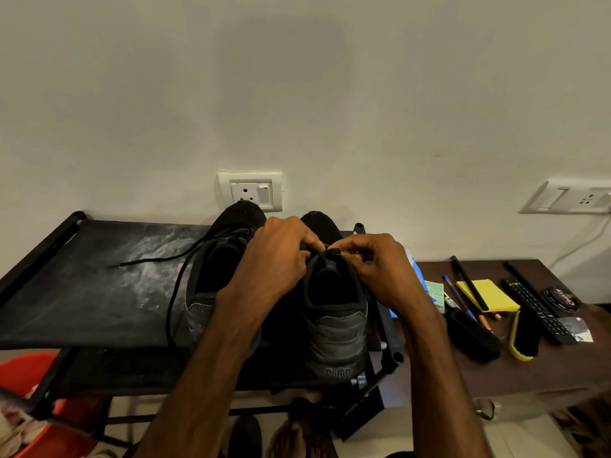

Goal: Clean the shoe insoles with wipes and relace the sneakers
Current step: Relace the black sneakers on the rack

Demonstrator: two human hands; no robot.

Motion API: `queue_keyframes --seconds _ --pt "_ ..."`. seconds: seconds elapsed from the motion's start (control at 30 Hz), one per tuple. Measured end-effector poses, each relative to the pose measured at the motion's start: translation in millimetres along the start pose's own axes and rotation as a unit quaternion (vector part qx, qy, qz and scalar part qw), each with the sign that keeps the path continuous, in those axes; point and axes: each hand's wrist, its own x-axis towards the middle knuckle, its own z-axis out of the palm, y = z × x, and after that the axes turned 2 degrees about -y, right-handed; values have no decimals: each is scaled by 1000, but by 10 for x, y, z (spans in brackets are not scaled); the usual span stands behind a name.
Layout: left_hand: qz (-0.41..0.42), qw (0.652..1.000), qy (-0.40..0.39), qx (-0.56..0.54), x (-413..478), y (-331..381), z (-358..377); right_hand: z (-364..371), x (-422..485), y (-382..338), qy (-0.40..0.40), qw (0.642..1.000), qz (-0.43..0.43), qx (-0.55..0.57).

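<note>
The brand name PUMA stands in raised grey letters low on the heel of the right-hand sneaker (pixel 335 335), at the near edge of the black rack (pixel 82 292). On the brown table (pixel 529 375) to the right, a round tin (pixel 563 299) carries red lettering that cannot be made out. The white marker (pixel 450 303) and pale green card (pixel 434 291) bear print too small to read.

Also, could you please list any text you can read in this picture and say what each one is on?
"PUMA": on the heel of the right sneaker.
Round tin: red lettering, too blurred to read.
Green card: print too small to read.
Marker: print too small to read.
</note>
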Motion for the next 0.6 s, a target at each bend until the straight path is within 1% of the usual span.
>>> queue_keyframes --seconds 0.13,0.3,0.47,0.6 --pt "-12 1000 12 -9 6 -4 30 27 20 -3 -10 1000 -1 3" --pt "-28 999 39 -25 12 -28 77 38 33 32 10 1000 -3 -3" --pt "-28 999 30 19 -6 -4 95 107 74 37 31 999 25 13" --pt "-35 999 11 39 17 30 90 131 78 73 45 998 28 22"
